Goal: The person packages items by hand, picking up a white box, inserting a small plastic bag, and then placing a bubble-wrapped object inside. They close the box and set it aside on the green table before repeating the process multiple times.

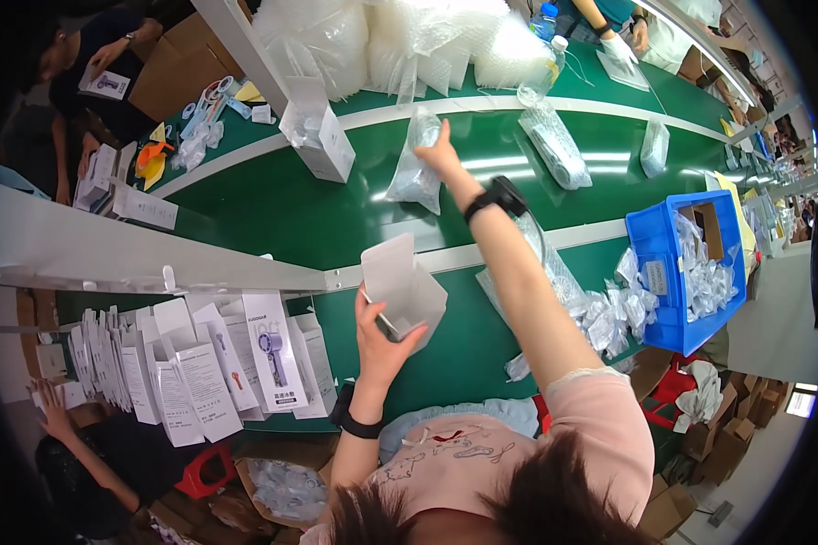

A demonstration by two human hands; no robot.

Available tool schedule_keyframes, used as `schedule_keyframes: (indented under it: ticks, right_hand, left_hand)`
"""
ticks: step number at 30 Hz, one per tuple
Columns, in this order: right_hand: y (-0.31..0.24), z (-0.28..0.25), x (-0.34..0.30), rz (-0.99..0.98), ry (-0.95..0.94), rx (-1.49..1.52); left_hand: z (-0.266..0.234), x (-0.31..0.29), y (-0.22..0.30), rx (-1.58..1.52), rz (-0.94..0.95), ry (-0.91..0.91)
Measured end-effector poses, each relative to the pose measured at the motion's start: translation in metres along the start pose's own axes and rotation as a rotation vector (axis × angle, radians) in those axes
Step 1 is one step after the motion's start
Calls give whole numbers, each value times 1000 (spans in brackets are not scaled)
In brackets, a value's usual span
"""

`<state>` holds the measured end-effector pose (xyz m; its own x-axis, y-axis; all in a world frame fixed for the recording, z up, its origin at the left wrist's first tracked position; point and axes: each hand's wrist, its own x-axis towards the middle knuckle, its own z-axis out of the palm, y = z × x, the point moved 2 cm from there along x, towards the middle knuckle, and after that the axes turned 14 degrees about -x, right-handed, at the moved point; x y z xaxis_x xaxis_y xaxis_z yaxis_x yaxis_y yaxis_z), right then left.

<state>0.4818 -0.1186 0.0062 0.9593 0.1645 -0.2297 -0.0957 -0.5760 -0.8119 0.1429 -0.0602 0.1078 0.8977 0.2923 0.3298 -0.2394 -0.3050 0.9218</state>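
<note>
My left hand [384, 343] is wrapped round a white open-topped carton [418, 304] over the near table, its flap standing up. Stretched forward across the green belt, my right hand [439, 153] grips the upper part of a bubble-wrapped package [415, 182]. What is inside the wrap cannot be made out. Farther right on the belt lie another bubble-wrapped package [554, 145] and a smaller one [654, 148]. An open white carton [318, 136] with clear wrap in it stands on the belt to the left of my right hand.
Standing white cartons [277, 354] crowd the left of the near table. To the right, a blue bin [668, 318] holds small plastic-bagged pieces, with more bagged pieces [613, 313] beside it. A metal frame rail [154, 245] crosses at left. Other people work at the left and far side.
</note>
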Motion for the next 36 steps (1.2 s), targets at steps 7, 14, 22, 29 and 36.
schedule_keyframes:
  ticks: [7, 14, 22, 29, 36]
  right_hand:
    - [-64, -109, -223, -321, -255, 1113]
    - [-39, -50, -278, -573, 528, 299]
    - [-53, -91, -309, -760, 222, -126]
    - [17, -114, -305, -861, 280, -235]
    - [227, -285, -210, 329, 514, -1128]
  left_hand:
    - [6, -1, -18, -135, 35, 90]
    - [13, -16, -27, -31, -144, 168]
    - [26, -15, -9, -3, 377, 25]
    - [47, -27, -28, -161, 165, 228]
    - [20, -46, -16, -128, 96, 40]
